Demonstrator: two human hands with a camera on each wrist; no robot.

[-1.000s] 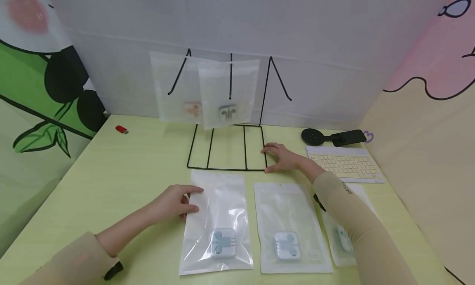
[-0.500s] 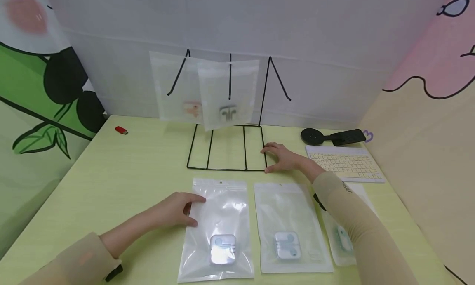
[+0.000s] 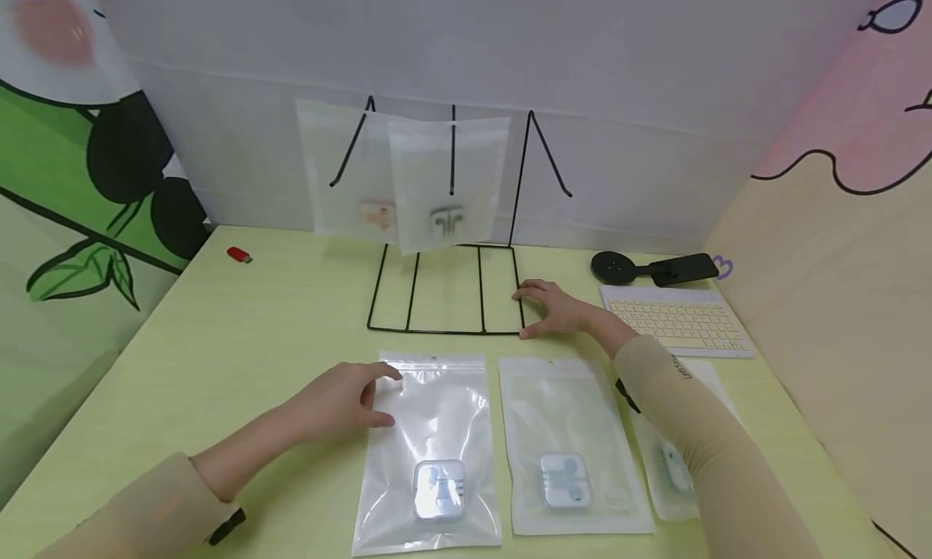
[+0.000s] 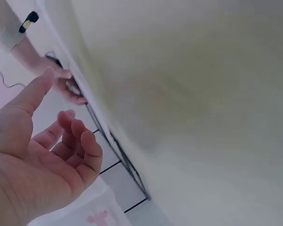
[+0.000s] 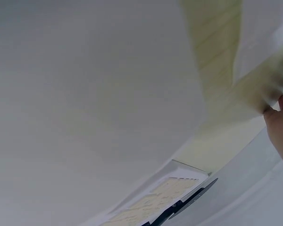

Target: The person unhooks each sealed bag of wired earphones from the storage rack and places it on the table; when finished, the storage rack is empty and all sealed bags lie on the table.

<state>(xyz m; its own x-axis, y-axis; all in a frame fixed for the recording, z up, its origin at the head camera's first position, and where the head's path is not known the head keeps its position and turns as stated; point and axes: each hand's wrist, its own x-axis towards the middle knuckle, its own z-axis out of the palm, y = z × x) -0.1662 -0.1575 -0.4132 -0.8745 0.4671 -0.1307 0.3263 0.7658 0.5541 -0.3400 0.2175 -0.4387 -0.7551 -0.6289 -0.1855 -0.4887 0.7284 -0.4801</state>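
My left hand (image 3: 338,405) lies at the upper left edge of a clear zip bag (image 3: 429,409), its index finger over the plastic and its thumb apart. Inside that bag is a square case of earphones (image 3: 439,489). In the left wrist view the left hand (image 4: 52,160) shows loosely bent fingers with nothing between them. My right hand (image 3: 557,310) grips the front right corner of the black wire display rack (image 3: 446,332), thumb at the corner and fingers over the side bar. Two bagged earphone sets, one orange (image 3: 379,213) and one black (image 3: 446,219), hang from the rack's hooks.
A second earphone bag (image 3: 575,429) lies beside the first, and a third bag (image 3: 673,462) is partly under my right sleeve. At the right stand a keyboard (image 3: 680,323) and a black phone stand (image 3: 655,269). A red USB stick (image 3: 239,254) lies back left.
The zip bag at my left hand has slid toward me and lies flatter. My left hand moved down with it, then back up along its edge. The right hand stays on the rack.
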